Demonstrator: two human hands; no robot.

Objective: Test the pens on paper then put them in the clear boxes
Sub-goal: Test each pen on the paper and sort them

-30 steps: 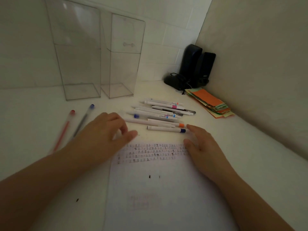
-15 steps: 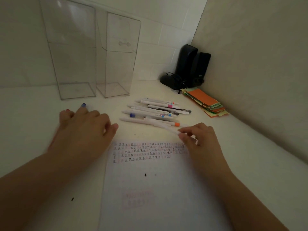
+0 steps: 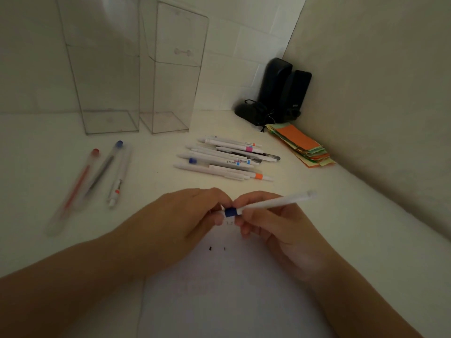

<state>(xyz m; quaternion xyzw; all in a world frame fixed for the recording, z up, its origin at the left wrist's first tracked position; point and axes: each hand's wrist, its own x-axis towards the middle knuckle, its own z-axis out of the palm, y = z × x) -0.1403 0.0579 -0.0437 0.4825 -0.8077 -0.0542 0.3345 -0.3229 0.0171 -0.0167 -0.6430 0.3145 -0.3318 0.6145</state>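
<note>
Two bare forearms enter from the near edge, one at near left, one at near right. No sleeve, watch, ring or glove shows on either. The left hand (image 3: 185, 220) and right hand (image 3: 275, 228) are uncovered; the visible fingernails are short and plain. Dim light blurs finer detail.

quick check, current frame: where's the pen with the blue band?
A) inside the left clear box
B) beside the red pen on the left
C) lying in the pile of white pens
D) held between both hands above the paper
D: the pen with the blue band is gripped by the right hand while the left hand pinches its end, above the paper; both clear boxes hold no pens.
</note>
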